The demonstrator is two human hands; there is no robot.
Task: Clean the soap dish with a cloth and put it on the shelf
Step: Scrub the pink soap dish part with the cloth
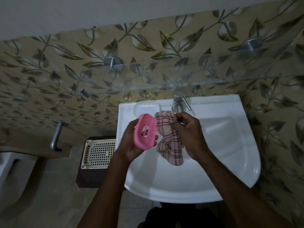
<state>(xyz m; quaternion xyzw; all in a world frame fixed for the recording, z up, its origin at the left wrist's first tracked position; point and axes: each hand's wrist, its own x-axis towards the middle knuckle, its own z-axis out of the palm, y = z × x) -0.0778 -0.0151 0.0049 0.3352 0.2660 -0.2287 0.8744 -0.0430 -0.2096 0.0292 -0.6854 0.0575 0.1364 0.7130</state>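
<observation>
Standing by the white ceramic basin [230, 186], I'd say this job is at the wiping stage, with the putting away not yet done. The left hand [131, 145] cups the pink plastic soap dish [145, 130] from below, fingers curled round its edges, holding it tilted above the basin's left side with the hollow facing up. The right hand [189, 132] pinches the top of a pale checked cloth [169, 145], which hangs just beside the dish; I can't tell whether they touch. Pale specks show in the dish's hollow, perhaps drain holes, perhaps residue, so I wouldn't call it clean. The clear glass wall shelf [164, 87] sits above the chrome tap [178, 102], well apart from the dish, so the lift onto it remains.
</observation>
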